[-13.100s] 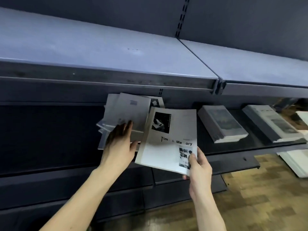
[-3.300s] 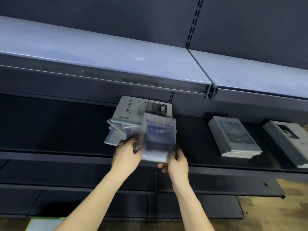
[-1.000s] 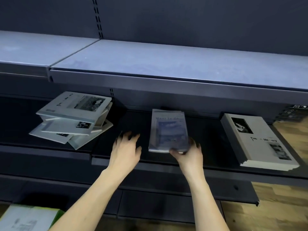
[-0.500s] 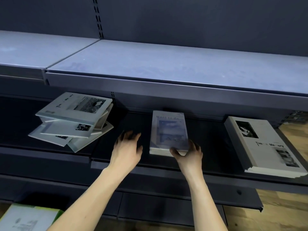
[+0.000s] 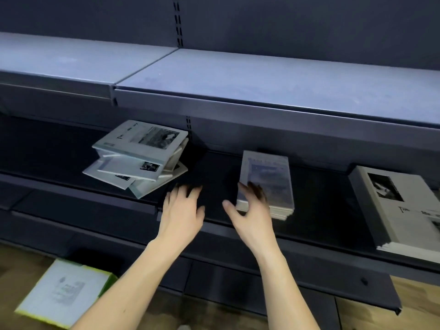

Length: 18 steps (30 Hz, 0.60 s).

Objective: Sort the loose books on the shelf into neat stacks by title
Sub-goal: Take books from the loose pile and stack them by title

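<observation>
The right hand (image 5: 252,217) has let go, its fingers (image 5: 256,190) now loosely spread over the blue stack (image 5: 266,179) on the shelf (image 5: 214,163), the left hand (image 5: 182,210) open and empty, so the loose pile (image 5: 138,156) comes next.

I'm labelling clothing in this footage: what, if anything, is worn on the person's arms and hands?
Nothing that shows. The left hand and right hand are bare, with no gloves, rings or wristwatch visible. Both forearms are uncovered right down to the bottom edge of the picture, so no sleeve comes into view.
</observation>
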Tool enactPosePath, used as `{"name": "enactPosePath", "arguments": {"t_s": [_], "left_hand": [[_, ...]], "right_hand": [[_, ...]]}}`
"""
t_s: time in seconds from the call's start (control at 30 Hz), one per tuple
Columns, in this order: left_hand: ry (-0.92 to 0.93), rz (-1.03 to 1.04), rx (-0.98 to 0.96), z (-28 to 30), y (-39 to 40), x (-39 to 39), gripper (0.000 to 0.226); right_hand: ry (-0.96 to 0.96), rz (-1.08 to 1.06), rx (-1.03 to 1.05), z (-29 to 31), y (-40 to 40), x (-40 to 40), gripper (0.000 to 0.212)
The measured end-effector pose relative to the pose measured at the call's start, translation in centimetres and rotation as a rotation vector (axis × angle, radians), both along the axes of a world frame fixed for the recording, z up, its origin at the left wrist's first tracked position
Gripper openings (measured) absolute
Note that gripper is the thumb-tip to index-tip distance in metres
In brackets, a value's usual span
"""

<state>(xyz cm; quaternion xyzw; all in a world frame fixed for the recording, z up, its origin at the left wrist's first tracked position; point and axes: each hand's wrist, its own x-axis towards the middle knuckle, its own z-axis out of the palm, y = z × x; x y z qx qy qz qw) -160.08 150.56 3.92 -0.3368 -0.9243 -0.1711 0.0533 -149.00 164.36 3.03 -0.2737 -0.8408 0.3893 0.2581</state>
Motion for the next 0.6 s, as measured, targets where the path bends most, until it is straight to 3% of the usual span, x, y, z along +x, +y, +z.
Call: {"name": "enactPosePath", "arguments": {"t_s": [0.23, 0.6], "left_hand": [[0.045, 0.092, 0.064, 0.1, -2.7, -1.5, 0.062], [0.014, 0.138, 0.100, -0.5, -8.9, -8.0, 0.061]], "right_hand": [[-0.107, 0.112, 0.113, 0.3, -2.9, -2.4, 0.062], [-0.151, 0.233, 0.064, 1.0, -9.3, -9.8, 0.060]]}}
